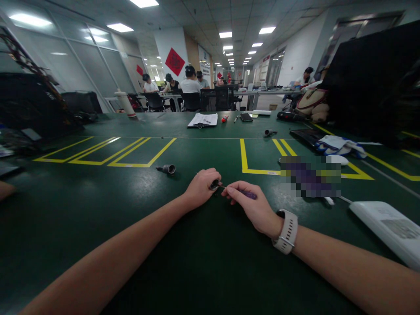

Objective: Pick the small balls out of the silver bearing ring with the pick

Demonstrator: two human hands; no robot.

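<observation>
My left hand is wrapped round a dark metal socket-like part, whose round open end faces right, low over the green table. In my right hand is a slim screwdriver with a purple handle, pinched near its shaft. Its thin metal tip points left and reaches the opening of the part; how far it goes in cannot be made out. A similar metal part lies on the table left of my hands, and another lies farther back on the right.
Yellow tape outlines mark the table. A white power strip-like box lies at the right, near a cloth. An open notebook, a phone and a white bottle are at the back. A forearm shows at the left edge.
</observation>
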